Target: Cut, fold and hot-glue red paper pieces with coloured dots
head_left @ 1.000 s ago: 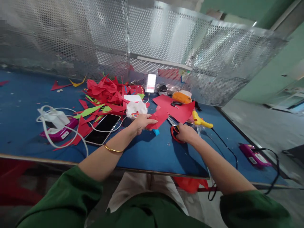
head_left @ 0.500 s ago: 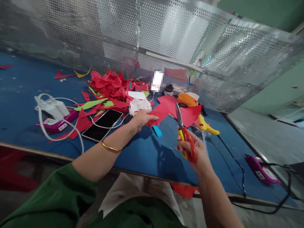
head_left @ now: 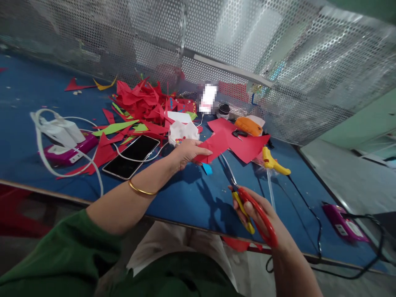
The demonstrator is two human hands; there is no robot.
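Note:
Between the thumb and fingers of my left hand (head_left: pixel 188 153) is a folded piece of red paper (head_left: pixel 216 145), held above the blue table. My right hand (head_left: pixel 258 206) grips scissors (head_left: pixel 254 205) with red and yellow handles; their blades are parted and point toward the paper, close to its lower right side. A small blue paper piece (head_left: pixel 207 168) lies just below my left hand. Behind the held paper rest larger red sheets (head_left: pixel 247 142). A white bowl-like container (head_left: pixel 183 130) with small colourful bits in it stands just beyond my left hand.
Red and green paper scraps (head_left: pixel 140 101) are heaped at the back left. A dark phone (head_left: pixel 132 156) and a purple power strip (head_left: pixel 69 150) with white chargers and looping cable lie left. At right are a yellow glue gun (head_left: pixel 274 161), its black cord, and another purple power strip (head_left: pixel 345 222).
My right hand has turned the scissors: the blades, upright before, now tip leftward and lower, with the handles spread wider. My left hand keeps the red paper, shifted slightly right in view.

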